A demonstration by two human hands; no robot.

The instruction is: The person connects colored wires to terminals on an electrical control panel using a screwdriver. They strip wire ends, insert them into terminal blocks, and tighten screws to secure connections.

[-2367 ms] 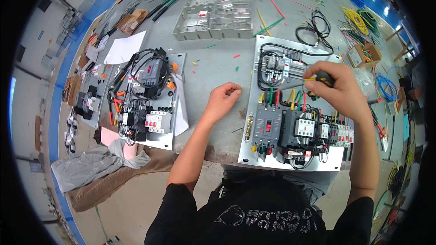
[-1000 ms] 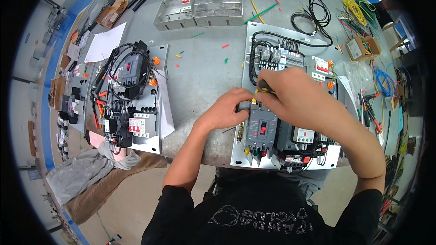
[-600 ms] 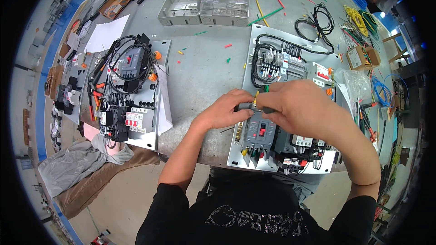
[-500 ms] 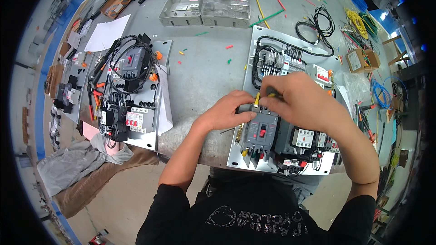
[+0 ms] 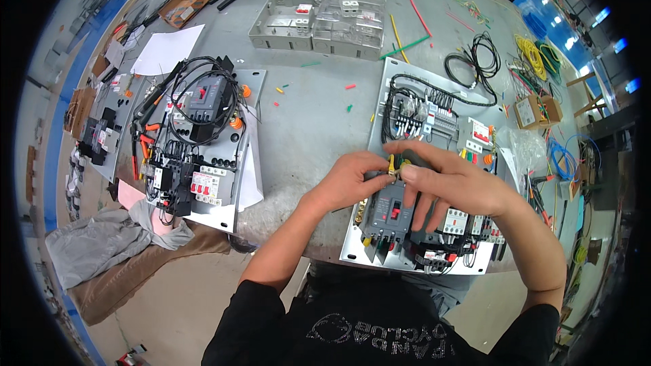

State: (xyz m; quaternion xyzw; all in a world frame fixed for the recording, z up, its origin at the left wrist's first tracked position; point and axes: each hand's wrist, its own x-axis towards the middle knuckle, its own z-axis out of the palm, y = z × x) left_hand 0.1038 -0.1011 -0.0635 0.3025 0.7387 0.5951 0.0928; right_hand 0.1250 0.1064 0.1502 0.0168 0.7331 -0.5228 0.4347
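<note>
Middle of table [image 5: 305,122] as clock centre, noon away from worker [image 5: 386,322]. Wired panel [image 5: 358,242] at 4, circuit breaker [image 5: 391,211] on its 7 o'clock part. Left hand [image 5: 351,177] at breaker's far end, right hand [image 5: 453,179] over panel. Second panel [image 5: 218,217] at 9, paper sheet [image 5: 167,49] at 10. Enclosure [image 5: 281,44] at 12. Carton [image 5: 526,114] at 3. Garment [image 5: 102,240] at 8, off table.
</note>
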